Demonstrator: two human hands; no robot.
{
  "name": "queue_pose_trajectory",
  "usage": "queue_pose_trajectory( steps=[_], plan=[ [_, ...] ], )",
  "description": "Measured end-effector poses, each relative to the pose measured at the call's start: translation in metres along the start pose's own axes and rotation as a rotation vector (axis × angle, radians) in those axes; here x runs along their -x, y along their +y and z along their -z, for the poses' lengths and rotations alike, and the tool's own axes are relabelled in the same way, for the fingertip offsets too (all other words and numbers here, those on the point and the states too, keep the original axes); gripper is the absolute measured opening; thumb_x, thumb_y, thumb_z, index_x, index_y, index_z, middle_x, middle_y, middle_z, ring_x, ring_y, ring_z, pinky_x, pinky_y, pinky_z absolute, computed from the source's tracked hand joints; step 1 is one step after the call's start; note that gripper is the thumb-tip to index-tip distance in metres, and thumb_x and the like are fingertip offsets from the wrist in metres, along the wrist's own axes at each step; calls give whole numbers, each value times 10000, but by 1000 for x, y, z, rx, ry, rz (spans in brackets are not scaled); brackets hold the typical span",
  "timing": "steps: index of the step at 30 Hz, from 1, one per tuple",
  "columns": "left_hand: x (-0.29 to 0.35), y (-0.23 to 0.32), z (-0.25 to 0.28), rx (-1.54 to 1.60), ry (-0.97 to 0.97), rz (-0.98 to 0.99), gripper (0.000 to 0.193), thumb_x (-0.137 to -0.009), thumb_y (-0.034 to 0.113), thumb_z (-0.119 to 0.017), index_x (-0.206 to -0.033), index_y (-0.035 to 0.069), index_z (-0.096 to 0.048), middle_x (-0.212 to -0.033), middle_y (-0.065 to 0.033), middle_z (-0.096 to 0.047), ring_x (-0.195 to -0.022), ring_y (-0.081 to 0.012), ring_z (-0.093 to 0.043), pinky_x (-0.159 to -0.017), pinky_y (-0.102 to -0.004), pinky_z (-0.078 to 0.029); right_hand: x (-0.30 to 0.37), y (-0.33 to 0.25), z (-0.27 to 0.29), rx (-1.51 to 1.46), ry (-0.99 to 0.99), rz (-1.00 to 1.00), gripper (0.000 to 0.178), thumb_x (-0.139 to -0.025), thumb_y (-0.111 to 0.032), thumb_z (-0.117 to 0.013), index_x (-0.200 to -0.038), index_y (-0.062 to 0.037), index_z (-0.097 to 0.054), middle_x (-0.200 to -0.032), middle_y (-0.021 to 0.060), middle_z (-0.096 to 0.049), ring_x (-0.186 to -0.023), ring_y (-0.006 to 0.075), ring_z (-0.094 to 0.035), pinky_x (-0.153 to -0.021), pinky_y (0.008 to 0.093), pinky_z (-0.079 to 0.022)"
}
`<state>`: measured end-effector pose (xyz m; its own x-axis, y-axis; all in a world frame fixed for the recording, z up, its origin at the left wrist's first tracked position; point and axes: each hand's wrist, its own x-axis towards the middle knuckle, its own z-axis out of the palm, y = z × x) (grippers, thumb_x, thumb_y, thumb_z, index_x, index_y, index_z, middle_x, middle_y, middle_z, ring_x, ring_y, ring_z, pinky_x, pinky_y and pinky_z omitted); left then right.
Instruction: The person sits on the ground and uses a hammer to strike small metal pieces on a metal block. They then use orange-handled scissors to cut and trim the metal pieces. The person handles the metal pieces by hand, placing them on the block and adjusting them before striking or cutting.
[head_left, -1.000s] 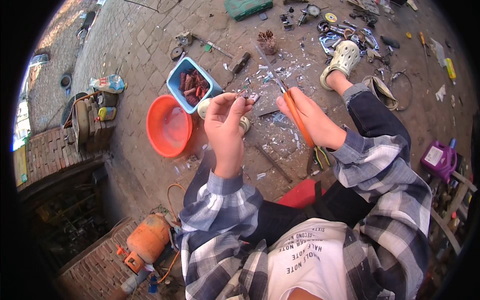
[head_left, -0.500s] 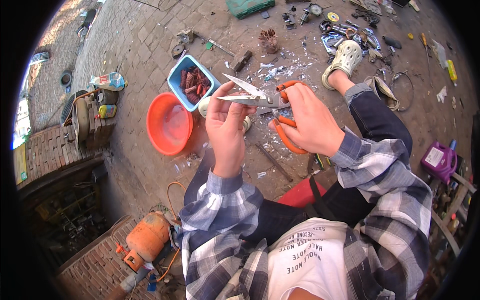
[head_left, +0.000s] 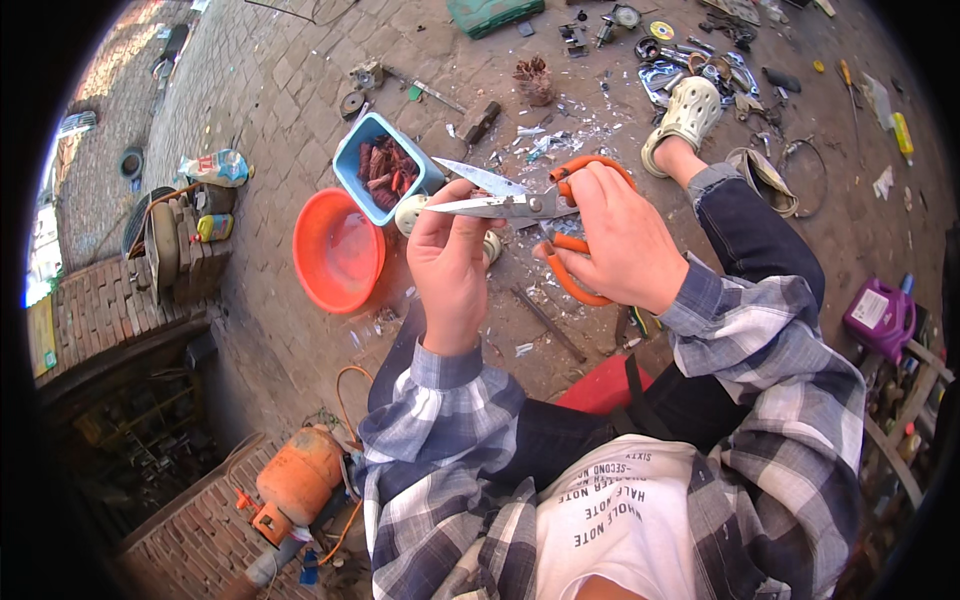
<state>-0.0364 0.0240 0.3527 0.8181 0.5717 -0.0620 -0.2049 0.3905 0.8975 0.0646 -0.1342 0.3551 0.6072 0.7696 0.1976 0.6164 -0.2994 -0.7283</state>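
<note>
A large pair of scissors [head_left: 525, 206] with orange-wrapped handles is held in front of me, its blades spread and pointing left. My right hand [head_left: 630, 240] grips the handles, with fingers through the loops. At the lower blade, the thumb and fingers of my left hand [head_left: 448, 258] are closed together on the metal. Whether anything small is also pinched there, I cannot make out. Just beyond that hand, a light blue rectangular basin [head_left: 352, 160] contains dark red-brown strips [head_left: 387, 172]. A round orange-red basin [head_left: 338, 250] stands beside it.
Scraps [head_left: 560, 145] litter the paving, near a hammer [head_left: 480, 122] and a reddish-brown bundle [head_left: 534, 80]. Metal parts [head_left: 700, 70] lie by my clog [head_left: 686, 122]. A purple jug [head_left: 880, 318] stands at right, and an orange gas cylinder [head_left: 300, 468] at lower left.
My left hand has shifted slightly left along the blade, and its fingers have drawn closer together. The scissors have moved a little left and remain spread in my right hand.
</note>
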Motion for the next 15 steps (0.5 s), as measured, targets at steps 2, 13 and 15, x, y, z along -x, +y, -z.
queue_pose_trajectory(
  steps=[2, 13, 15],
  plan=[
    [0, 0, -1, 5, 3, -2, 223, -906, 56, -572, -1105, -45, -559, -1011, -94, -628, -851, -144, -611, -747, -256, -499, 0, 1, -1, 22, 14, 7, 478, -727, -259, -713, -1040, 7, -470, -965, 162, -503, -920, 333, -533, -772, 398, -464],
    [0, 1, -3, -63, 41, -14, 231, -905, 51, -574, -1105, -62, -561, -977, -89, -630, -839, -140, -602, -745, -253, -488, 1, 2, -1, 36, -6, -12, 480, -722, -306, -727, -1008, -4, -487, -938, 143, -521, -882, 317, -560, -715, 390, -488],
    [1, 0, -1, -40, 47, -13, 233, -908, 48, -567, -1111, -64, -554, -985, -90, -623, -848, -142, -602, -753, -257, -491, 0, 1, -1, 32, 0, -8, 477, -718, -308, -731, -1000, -5, -494, -931, 139, -527, -877, 314, -565, -708, 389, -490]
  ],
)
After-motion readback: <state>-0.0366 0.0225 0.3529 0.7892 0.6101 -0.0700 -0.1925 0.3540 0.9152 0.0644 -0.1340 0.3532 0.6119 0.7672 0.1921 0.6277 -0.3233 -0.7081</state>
